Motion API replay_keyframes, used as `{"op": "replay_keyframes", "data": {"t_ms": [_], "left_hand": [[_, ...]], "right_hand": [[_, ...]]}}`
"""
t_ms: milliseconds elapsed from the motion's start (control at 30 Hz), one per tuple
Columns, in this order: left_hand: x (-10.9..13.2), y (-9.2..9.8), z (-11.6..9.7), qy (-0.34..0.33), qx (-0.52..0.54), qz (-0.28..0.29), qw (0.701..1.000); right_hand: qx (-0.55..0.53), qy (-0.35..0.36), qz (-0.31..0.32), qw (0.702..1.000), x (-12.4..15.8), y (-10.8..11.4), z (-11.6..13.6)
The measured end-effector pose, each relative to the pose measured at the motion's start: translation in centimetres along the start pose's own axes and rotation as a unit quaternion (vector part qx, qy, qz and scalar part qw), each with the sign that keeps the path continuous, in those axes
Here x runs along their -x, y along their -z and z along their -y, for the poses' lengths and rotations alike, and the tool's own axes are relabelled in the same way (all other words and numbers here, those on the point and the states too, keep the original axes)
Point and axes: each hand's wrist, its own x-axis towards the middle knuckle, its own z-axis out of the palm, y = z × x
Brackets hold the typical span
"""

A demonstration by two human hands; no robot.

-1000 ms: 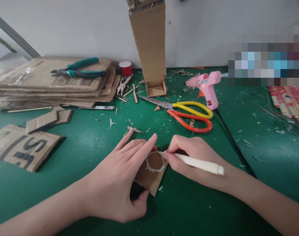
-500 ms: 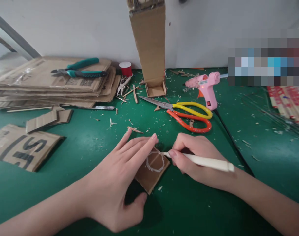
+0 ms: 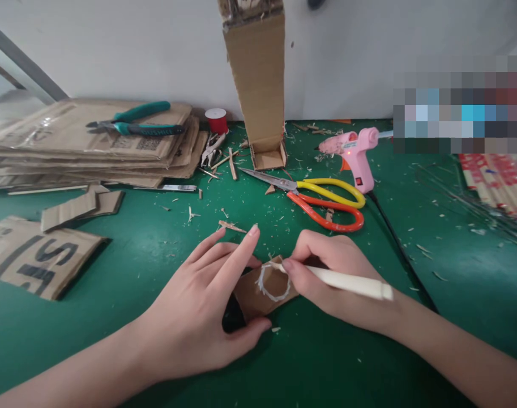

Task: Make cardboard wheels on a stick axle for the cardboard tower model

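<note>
My left hand [image 3: 207, 309] pins a small brown cardboard piece [image 3: 258, 297] to the green table, thumb at its near edge and fingers stretched over its far left side. A ragged whitish ring is scored into the piece. My right hand [image 3: 326, 277] pinches a cream-handled craft knife [image 3: 347, 283] like a pen, its tip on the ring's upper edge. Something small and black [image 3: 233, 320] lies under my left thumb beside the cardboard.
Orange and yellow scissors [image 3: 321, 198] lie just beyond my hands. A pink glue gun [image 3: 355, 150] with a black cord stands at the right. A tall cardboard channel [image 3: 258, 85] rises at the back. Stacked cardboard with green pliers [image 3: 135, 122] fills the left. Scraps litter the green table [image 3: 114, 266].
My left hand has turned the cardboard piece and its index finger has lifted and stretched forward. The knife tip has shifted left along the ring's top edge.
</note>
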Motion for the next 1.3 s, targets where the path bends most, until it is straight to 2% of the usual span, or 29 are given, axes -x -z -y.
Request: {"op": "replay_keyframes", "data": {"t_ms": [333,500,667,1100,1300], "left_hand": [[0.04,-0.14,0.03,-0.016,0.004,-0.025,1.000],[0.08,-0.15,-0.02,-0.011,0.003,-0.026,1.000],[0.10,-0.27,0.06,-0.019,-0.001,-0.036,0.999],[0.14,-0.35,0.15,-0.020,-0.014,-0.041,0.999],[0.19,-0.36,0.19,-0.023,-0.015,-0.045,0.999]], "right_hand": [[-0.002,-0.015,0.064,0.998,-0.19,-0.01,0.02],[0.006,0.000,0.025,1.000,-0.06,-0.05,-0.01],[0.020,0.017,0.029,0.999,0.03,-0.19,-0.02],[0.045,0.039,-0.012,0.998,0.19,-0.20,-0.17],[0.060,0.025,-0.031,0.997,0.30,-0.22,-0.26]]}}
